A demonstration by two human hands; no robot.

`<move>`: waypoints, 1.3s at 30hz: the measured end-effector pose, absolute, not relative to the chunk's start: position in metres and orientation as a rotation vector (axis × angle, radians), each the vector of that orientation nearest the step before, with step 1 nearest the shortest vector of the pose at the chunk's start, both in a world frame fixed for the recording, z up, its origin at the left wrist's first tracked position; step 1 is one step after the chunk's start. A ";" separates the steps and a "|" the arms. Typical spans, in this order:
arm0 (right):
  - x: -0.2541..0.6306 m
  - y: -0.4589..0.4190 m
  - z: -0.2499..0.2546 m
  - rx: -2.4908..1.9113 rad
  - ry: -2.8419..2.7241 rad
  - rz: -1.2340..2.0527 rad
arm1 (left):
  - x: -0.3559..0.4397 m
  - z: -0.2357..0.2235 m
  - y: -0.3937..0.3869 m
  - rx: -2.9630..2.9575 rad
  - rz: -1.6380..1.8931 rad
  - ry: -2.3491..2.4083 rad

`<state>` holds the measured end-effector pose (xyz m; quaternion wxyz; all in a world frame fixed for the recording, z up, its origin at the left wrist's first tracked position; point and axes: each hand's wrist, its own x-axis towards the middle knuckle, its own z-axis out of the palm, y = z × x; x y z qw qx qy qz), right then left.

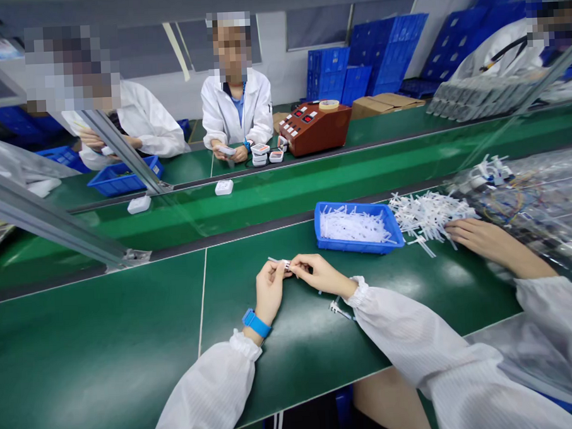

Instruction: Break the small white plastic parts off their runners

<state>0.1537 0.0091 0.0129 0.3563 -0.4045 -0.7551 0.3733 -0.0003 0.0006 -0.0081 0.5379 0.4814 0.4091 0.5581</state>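
Note:
My left hand (269,292), with a blue band (256,323) at its wrist, pinches a small white plastic piece with a thin translucent strip (285,264). The fingertips of my right hand (323,276) close on the same piece from the other side. Fingers hide much of it, so its exact kind is unclear. Under my right wrist, a similar white piece (340,310) lies on the green table. Beyond my hands stands a blue bin (358,244) holding many thin translucent white strips.
Right of the bin lies a pile of white pieces (431,214), touched by a co-worker's hand (481,237). Bagged wired parts (536,197) lie farther right. Across the green conveyor belt (275,189), which carries white boxes (224,187), co-workers sit near a brown instrument (318,129). A metal post (68,217) rises at left.

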 end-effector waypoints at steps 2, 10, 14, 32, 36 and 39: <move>0.154 0.009 0.013 -1.044 -1.947 0.956 | 0.000 -0.008 0.001 1.141 1.328 0.966; 0.154 0.009 0.014 -1.048 -1.939 0.958 | 0.000 -0.009 0.002 1.131 1.311 0.961; 0.154 0.009 0.014 -1.041 -1.934 0.958 | 0.000 -0.010 0.002 1.134 1.317 0.956; 0.155 0.009 0.015 -1.061 -1.891 1.014 | -0.002 -0.013 0.005 1.173 1.286 0.949; 0.155 0.008 0.016 -1.053 -1.868 1.048 | -0.002 -0.014 0.005 1.182 1.285 0.947; 0.155 0.008 0.015 -1.047 -1.855 1.055 | -0.002 -0.014 0.005 1.188 1.283 0.952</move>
